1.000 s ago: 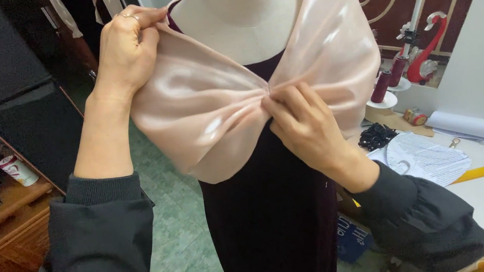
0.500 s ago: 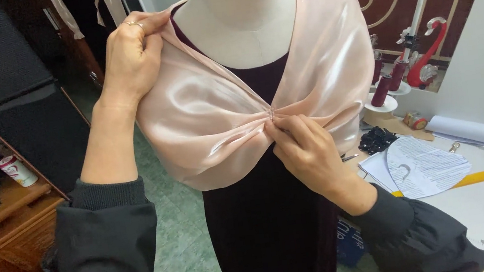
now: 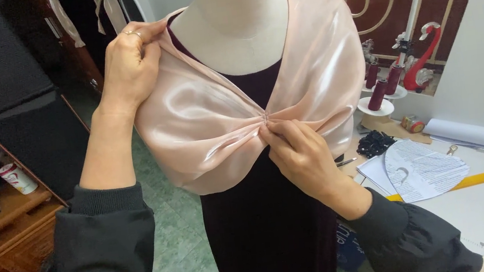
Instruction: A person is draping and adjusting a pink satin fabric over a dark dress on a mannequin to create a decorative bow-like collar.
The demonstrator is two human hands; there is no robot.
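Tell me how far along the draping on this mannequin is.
Done: the pale pink satin fabric wraps both shoulders of the white mannequin over the dark velvet dress, gathered at centre. In hand: the right hand pinches the gather; the left hand holds the shoulder edge. Left: both spots are hand-held.

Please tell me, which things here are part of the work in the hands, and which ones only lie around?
In the work:
left hand
right hand
pink satin drape
dark dress
mannequin

Lying about:
paper pattern
yellow ruler
thread cones
can
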